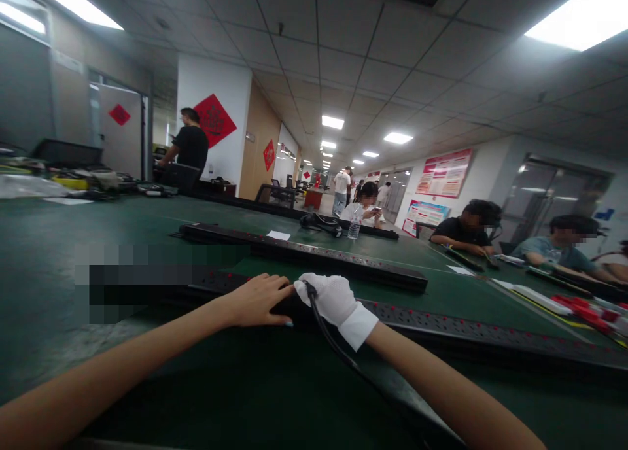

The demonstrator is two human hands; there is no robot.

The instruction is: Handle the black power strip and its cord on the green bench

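Observation:
A long black power strip (441,329) with rows of outlets and small red dots lies across the green table in front of me. My left hand (258,299), bare, grips it near the middle, fingers over the top and thumb on the near side. In a white glove, my right hand (330,301) is closed around the end of a black cable (333,339), just above the strip and right beside my left fingers. The cable hangs down towards me and passes under my right forearm. Whether its end touches the strip is hidden by the glove.
Another black power strip (304,254) lies parallel farther back. Beyond it are a coiled black cable (321,224) and a water bottle (354,226). Red parts (583,312) lie at right, where people sit working. Clutter and a yellow item (72,184) are at far left.

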